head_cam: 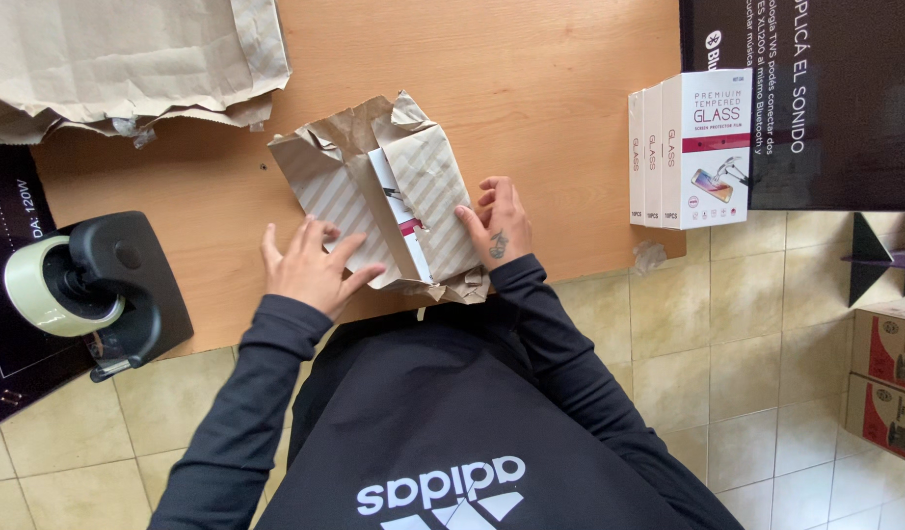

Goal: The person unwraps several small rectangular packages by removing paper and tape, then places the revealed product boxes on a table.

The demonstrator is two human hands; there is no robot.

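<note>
On the wooden worktop [531, 118], near its front edge, a white box [399, 211] lies half wrapped in striped brown paper [433, 186]. The left hand [310, 265] presses flat on the paper, grip open; the right hand [497, 221] rests open-fingered against the wrap's other side. A tape dispenser [89, 290] stands at left.

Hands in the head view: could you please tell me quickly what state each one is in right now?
Left hand: open, fingers spread flat on the striped paper wrapping.
Right hand: open, fingertips pressing the wrapping's right flap; grasping nothing.
</note>
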